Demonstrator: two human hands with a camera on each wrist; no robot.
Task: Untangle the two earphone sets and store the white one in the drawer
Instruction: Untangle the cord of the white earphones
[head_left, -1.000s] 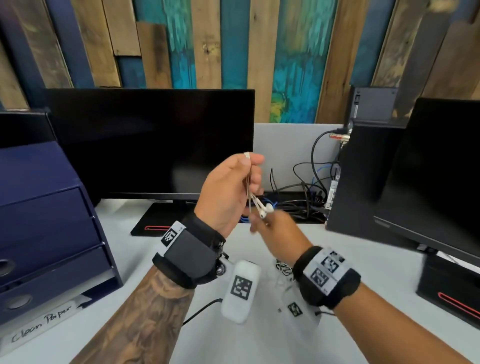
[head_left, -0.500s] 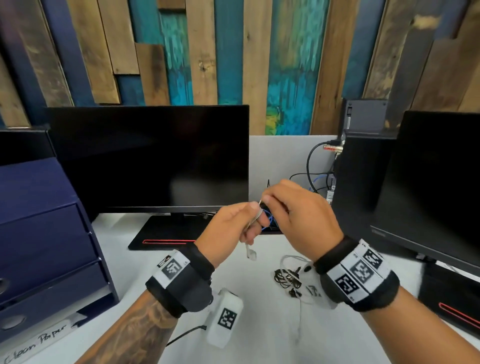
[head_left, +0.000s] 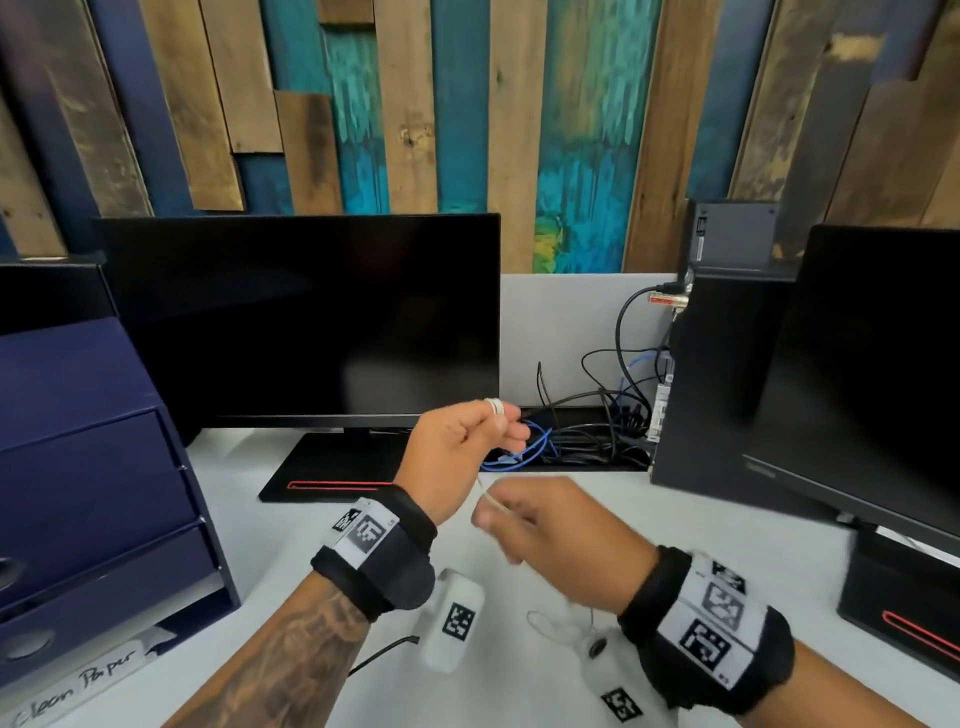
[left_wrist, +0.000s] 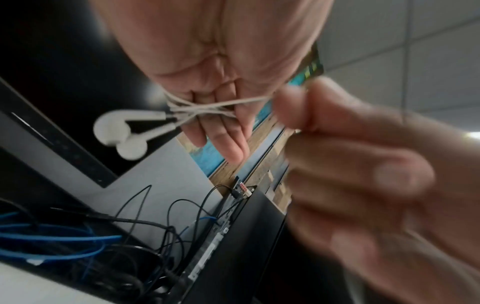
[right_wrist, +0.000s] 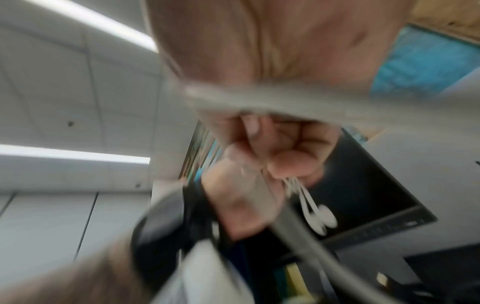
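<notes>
White earphones (left_wrist: 122, 131) cord wound round left hand (head_left: 457, 457) fingers; right hand (head_left: 550, 525) pinches cord.

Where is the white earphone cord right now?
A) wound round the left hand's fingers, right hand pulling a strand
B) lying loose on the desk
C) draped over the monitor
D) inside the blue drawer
A: in the left wrist view the white earphone cord crosses in loops over the left hand fingers, earbuds dangling, while the right hand pinches one strand leading off it.
</notes>
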